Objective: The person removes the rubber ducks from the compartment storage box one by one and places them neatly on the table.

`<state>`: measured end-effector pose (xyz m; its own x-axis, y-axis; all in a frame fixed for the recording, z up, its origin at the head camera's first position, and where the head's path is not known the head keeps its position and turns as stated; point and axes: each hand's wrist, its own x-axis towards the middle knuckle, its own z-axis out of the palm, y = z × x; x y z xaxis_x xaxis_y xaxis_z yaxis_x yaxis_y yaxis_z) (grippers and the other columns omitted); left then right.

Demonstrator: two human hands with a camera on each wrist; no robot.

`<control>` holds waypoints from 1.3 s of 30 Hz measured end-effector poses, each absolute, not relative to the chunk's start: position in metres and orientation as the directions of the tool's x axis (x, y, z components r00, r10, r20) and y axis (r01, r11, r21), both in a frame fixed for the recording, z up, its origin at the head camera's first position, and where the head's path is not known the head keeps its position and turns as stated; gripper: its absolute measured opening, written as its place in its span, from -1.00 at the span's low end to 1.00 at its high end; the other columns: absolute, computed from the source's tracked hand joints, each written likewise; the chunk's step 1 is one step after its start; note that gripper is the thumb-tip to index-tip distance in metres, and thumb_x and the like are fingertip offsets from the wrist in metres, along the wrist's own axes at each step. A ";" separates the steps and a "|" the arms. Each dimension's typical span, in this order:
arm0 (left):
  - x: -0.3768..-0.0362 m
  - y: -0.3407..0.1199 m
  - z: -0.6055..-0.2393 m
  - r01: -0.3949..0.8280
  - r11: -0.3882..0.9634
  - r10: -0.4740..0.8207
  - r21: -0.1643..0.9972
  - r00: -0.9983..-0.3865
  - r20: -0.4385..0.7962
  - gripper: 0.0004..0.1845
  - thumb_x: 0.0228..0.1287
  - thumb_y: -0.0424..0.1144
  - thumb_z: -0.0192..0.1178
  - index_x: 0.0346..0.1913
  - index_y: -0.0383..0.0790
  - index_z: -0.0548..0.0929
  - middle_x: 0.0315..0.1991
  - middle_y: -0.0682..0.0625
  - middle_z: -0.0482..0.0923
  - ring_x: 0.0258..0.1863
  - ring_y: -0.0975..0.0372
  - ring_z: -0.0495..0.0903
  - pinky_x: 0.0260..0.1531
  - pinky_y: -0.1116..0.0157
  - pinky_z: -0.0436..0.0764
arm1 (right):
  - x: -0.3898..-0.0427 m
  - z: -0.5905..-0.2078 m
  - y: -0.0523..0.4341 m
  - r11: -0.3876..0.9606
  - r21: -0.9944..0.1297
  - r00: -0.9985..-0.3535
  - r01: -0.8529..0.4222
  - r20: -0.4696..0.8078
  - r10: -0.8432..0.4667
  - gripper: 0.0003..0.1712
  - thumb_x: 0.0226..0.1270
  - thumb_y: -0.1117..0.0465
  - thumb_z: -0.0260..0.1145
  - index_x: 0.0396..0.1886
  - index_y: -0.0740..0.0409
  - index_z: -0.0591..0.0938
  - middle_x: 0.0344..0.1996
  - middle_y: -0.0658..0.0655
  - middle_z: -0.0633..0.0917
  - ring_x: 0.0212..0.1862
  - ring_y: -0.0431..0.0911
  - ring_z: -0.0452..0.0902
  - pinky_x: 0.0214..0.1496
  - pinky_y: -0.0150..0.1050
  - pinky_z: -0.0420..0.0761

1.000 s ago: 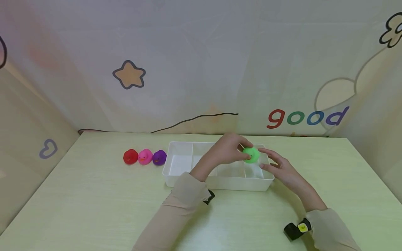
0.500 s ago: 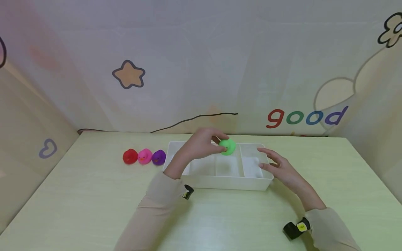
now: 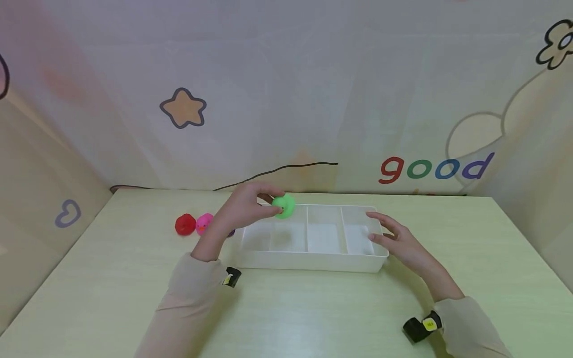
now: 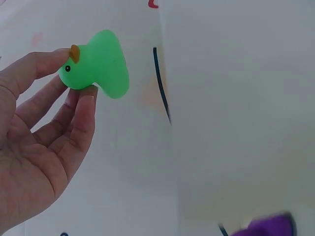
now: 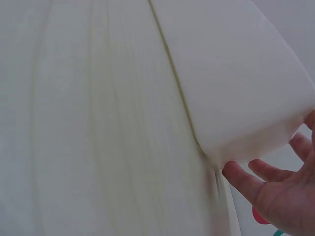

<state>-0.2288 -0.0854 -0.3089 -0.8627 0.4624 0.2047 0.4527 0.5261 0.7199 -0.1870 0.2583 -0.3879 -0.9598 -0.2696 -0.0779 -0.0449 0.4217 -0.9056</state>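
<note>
A green rubber duck (image 3: 285,205) hangs over the left part of a white divided tray (image 3: 309,261). My left hand (image 3: 248,206) pinches it between thumb and fingers; in the left wrist view the orange beak and one eye of the duck (image 4: 110,64) show near the thumb. At the tray's right end, my right hand (image 3: 403,243) has its fingers loosely bent over the rim, with nothing held between them. The right wrist view shows those fingers (image 5: 243,179) close beside the tray's end wall (image 5: 266,140); whether they touch it I cannot tell.
Left of the tray stand a red rubber duck (image 3: 185,224) and a pink one (image 3: 204,223). A purple duck (image 3: 231,232) beside the tray is mostly hidden by my left wrist. Behind the table (image 3: 313,313) hangs a printed cloth (image 3: 268,99).
My left hand has carried the green duck leftward from the tray's right end to above its left part, now covering most of the purple duck. My right hand has stayed at the right end.
</note>
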 end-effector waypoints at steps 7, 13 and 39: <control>-0.224 -0.115 -0.309 0.390 0.537 0.386 0.748 -0.902 0.193 -0.64 0.04 -0.33 0.30 -0.03 -0.28 0.62 -0.10 -0.08 0.61 -0.17 0.14 0.57 -0.33 0.31 0.60 | -0.188 -0.389 0.259 0.413 -0.910 -0.960 -0.044 -0.075 -0.269 -0.31 0.32 0.09 0.14 0.38 0.11 0.13 0.41 0.26 -0.07 0.34 0.36 -0.20 0.10 0.37 0.18; -0.222 -0.140 -0.311 0.336 0.564 0.329 0.755 -0.929 0.168 -0.62 0.04 -0.32 0.30 -0.02 -0.28 0.62 -0.08 -0.09 0.59 -0.16 0.12 0.57 -0.35 0.32 0.60 | -0.187 -0.389 0.258 0.410 -0.911 -0.961 -0.054 -0.064 -0.270 -0.31 0.32 0.10 0.14 0.37 0.12 0.13 0.41 0.26 -0.06 0.34 0.37 -0.19 0.10 0.37 0.18; -0.218 -0.238 -0.315 0.154 0.748 0.171 0.646 -0.985 0.038 -0.50 0.13 -0.16 0.25 0.14 -0.24 0.50 0.02 -0.18 0.51 -0.01 0.00 0.44 -0.17 0.11 0.52 | -0.187 -0.389 0.258 0.398 -0.916 -0.958 -0.052 -0.066 -0.278 -0.32 0.32 0.10 0.14 0.38 0.09 0.13 0.40 0.26 -0.06 0.34 0.37 -0.18 0.10 0.37 0.16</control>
